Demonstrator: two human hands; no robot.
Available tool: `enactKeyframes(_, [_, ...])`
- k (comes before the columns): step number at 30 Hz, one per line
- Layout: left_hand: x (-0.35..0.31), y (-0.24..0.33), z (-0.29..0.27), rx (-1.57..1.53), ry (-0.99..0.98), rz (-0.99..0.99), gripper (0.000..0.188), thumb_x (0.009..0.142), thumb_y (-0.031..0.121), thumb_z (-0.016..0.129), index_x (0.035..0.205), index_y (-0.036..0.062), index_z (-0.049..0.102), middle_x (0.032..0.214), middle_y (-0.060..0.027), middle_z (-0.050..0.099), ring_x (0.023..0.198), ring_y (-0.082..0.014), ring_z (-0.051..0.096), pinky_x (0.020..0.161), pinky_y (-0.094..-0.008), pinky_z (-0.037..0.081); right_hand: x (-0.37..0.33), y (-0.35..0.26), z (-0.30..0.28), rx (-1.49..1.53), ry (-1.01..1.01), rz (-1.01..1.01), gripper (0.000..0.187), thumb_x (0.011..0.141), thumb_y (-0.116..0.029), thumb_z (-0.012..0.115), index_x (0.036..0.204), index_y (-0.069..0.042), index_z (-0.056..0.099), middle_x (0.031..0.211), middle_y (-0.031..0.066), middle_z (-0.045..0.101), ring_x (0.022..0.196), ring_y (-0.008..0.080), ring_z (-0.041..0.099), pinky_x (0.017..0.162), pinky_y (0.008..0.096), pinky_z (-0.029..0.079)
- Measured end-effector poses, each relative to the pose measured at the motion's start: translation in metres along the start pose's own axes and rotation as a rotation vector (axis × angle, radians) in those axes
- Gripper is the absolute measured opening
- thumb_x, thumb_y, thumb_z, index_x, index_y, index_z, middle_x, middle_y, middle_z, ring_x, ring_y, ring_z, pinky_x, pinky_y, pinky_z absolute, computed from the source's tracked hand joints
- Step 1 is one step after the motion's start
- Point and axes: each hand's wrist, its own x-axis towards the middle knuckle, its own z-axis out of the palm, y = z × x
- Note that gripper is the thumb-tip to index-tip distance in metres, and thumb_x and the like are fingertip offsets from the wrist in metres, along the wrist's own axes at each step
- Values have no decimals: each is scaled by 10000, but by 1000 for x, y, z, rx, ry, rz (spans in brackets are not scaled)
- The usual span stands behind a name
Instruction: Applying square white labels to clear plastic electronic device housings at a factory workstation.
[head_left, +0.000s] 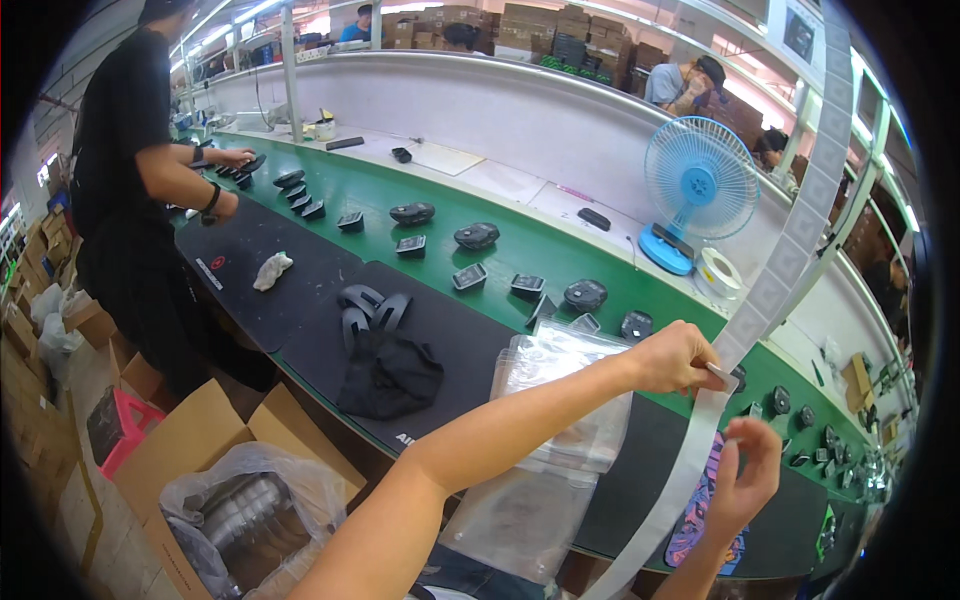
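Observation:
A long white strip of square labels (808, 205) hangs from the top right and runs down past the table's front edge. At the strip, my left hand (678, 358) is closed in a pinch on a small silvery label (722, 377), seen nearly edge-on. Just below and to the right, my right hand (745, 475) is raised beside the strip, its thumb and curved fingers apart and nothing visible between them. Beneath my left forearm lies a stack of clear plastic bags (560, 400) on the black mat.
Small black devices (477, 236) line the green table (370, 210). A blue fan (700, 185) and a tape roll (718, 272) stand behind. Black cloth (395, 375) and a crumpled white cloth (272, 271) lie left. An open carton (195, 440) sits lower left; a co-worker (125, 190) stands far left.

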Motion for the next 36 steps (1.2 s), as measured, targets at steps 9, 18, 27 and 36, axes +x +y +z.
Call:
enactKeyframes(9, [-6,4,1,252,-96,54,357,881,355,794,731,33,765,659,-60,734,567,-141,678,537,-294,489,28,20,1,-126,27,82,127,882,-58,739,871,-23,618,773,-7,589,722,75,518,640,241,373])
enactKeyframes(18, [-5,-1,1,280,-86,116,399,854,405,809,675,53,750,652,-43,734,560,-150,670,517,-311,480,22,32,6,10,29,193,113,897,-59,744,884,-17,640,801,-25,587,711,45,492,632,215,371])
enactKeyframes(27, [-4,1,1,311,-184,46,580,940,553,670,935,-16,783,833,-148,761,677,-188,713,636,-330,543,7,24,4,-261,139,-163,147,824,20,753,825,-21,612,783,28,609,682,146,483,635,270,368])
enactKeyframes(36, [4,0,2,314,-71,-47,846,989,729,407,1000,-43,754,914,-214,737,737,-270,729,710,-380,564,-83,-37,31,509,122,188,178,771,52,775,840,-11,624,801,80,598,685,129,499,622,250,392])
